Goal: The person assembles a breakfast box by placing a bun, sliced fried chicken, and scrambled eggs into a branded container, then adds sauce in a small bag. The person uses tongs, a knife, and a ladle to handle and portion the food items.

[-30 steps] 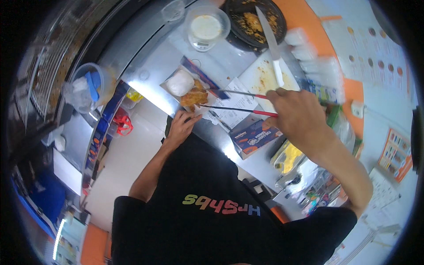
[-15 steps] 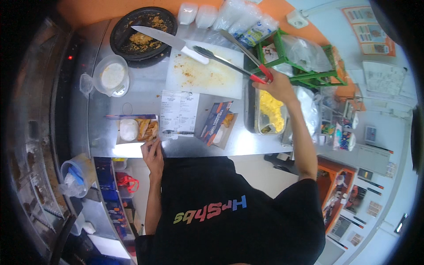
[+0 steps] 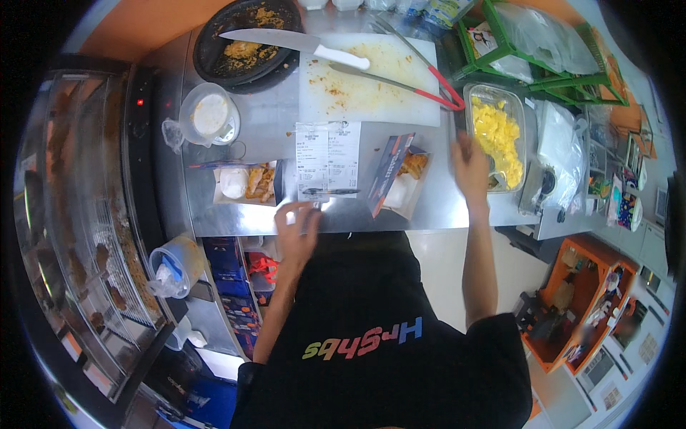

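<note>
Tray [image 3: 493, 89]: clear, rectangular, round-cornered, heaped with lumpy yellow food [image 3: 496, 136]; on smooth metal bench [image 3: 268, 121], at two o'clock from mid-view.
Right hand [image 3: 471, 168]: just beside the tray's left wall; blurred, whether it grips anything I can't say.
Left hand [image 3: 296, 232]: fingers bowed apart, flat paper receipts [image 3: 329, 154] at one o'clock.
Tongs [image 3: 439, 100]: slim red-handled V, twelve o'clock from right hand.

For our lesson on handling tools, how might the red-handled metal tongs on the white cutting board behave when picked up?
The red-handled metal tongs probably feel stiff, given their straight, slender arms. Spread in a V, they may close when squeezed. Lying splayed, they seem unlikely to roll.
</note>
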